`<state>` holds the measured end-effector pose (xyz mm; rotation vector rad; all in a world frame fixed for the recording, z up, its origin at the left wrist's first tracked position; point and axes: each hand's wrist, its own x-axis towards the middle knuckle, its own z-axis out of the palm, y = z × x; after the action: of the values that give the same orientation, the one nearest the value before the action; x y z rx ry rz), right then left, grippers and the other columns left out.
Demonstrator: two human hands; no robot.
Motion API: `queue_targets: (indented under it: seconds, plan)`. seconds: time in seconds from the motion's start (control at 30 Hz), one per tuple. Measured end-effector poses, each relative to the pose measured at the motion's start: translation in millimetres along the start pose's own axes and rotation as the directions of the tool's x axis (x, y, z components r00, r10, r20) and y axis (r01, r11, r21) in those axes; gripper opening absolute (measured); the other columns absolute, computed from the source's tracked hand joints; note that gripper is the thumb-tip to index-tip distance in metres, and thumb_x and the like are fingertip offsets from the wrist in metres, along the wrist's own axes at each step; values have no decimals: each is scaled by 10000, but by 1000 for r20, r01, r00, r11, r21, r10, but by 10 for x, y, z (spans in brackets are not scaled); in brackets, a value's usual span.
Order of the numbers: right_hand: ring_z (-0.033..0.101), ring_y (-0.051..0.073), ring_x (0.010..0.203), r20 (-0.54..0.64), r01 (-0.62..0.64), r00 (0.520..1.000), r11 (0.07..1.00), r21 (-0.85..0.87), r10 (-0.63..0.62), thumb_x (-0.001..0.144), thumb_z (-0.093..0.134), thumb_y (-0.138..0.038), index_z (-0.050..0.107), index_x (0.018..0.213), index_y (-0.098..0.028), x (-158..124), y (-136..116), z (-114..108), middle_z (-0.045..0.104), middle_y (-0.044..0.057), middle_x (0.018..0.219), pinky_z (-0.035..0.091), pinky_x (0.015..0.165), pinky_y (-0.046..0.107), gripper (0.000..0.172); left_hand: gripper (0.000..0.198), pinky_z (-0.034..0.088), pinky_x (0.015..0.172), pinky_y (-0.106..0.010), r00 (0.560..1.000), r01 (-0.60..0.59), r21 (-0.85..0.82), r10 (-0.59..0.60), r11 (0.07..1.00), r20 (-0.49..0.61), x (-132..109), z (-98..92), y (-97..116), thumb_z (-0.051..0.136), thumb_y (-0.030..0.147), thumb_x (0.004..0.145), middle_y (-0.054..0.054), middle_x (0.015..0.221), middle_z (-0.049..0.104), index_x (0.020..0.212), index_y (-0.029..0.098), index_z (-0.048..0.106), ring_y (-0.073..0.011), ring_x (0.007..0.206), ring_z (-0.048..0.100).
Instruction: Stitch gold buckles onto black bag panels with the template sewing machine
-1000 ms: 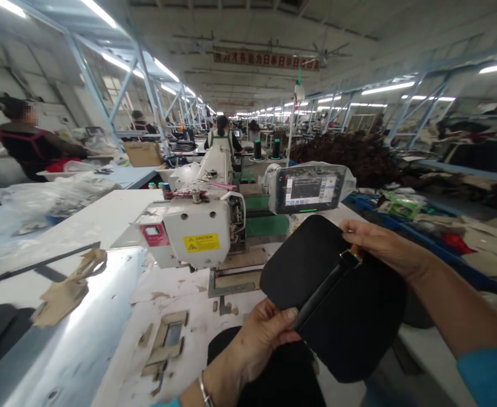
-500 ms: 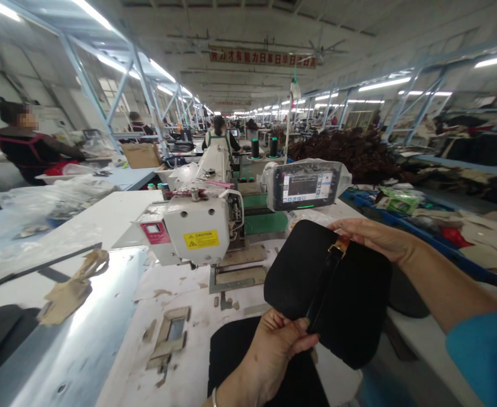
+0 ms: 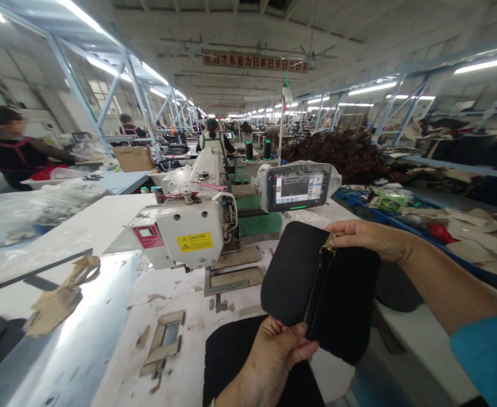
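Tilted up over the machine bed is a black bag panel (image 3: 352, 299) with rounded corners, held between both hands. A narrow black strap (image 3: 319, 285) runs across its middle to a gold-coloured buckle (image 3: 328, 245) near the upper edge. My left hand (image 3: 271, 353) is closed on the lower edge, its thumb on the strap's end. At the upper edge my right hand (image 3: 369, 240) grips the panel beside the buckle, fingertips partly hidden behind it. Another black panel (image 3: 227, 350) lies underneath, partly covered by my left hand. An industrial sewing machine (image 3: 193, 220) stands just beyond, left of the held panel.
A screen in plastic wrap (image 3: 297, 189) stands behind the panel. Metal frame plates (image 3: 231, 278) and a tan scrap (image 3: 57, 299) lie on the bed. Dark pieces (image 3: 396, 285) are at the right, with blue bins (image 3: 426, 232) beyond. Several people work farther back.
The view has shifted slightly to the right. My right fingers have moved onto the tab by the buckle, covering its brown end. My left hand keeps its hold.
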<state>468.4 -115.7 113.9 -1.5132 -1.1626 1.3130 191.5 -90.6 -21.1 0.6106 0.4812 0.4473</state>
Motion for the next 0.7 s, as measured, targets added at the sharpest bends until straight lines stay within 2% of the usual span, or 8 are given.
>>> queue_targets:
  seconds: [0.23, 0.47, 0.7]
  plan:
    - [705, 210, 978, 3, -2, 1000, 994, -107, 2, 762, 797, -416, 722, 1035, -186, -37, -32, -25, 758, 64, 1059, 500, 961, 332, 364, 462, 576, 699, -253, 998, 63, 72, -61, 995, -36, -48, 39, -89, 969, 387, 546, -80, 800, 728, 835, 103, 747, -123, 671, 659]
    - [705, 210, 929, -40, -28, 999, 994, -102, 24, 721, 814, -444, 719, 995, -172, -95, 11, -49, 758, 64, 1021, 504, 925, 335, 398, 498, 571, 704, -250, 996, 86, 109, -88, 990, 23, -77, 60, -159, 961, 420, 556, -126, 913, 758, 896, 111, 769, -182, 781, 716]
    - [700, 184, 866, -76, -69, 995, 995, -71, 64, 688, 834, -455, 729, 937, -173, -156, 69, -56, 761, 48, 966, 503, 882, 305, 391, 475, 571, 722, -269, 992, 125, 123, -128, 985, 17, -140, 120, -206, 965, 382, 560, -143, 944, 754, 874, 99, 750, -228, 832, 732]
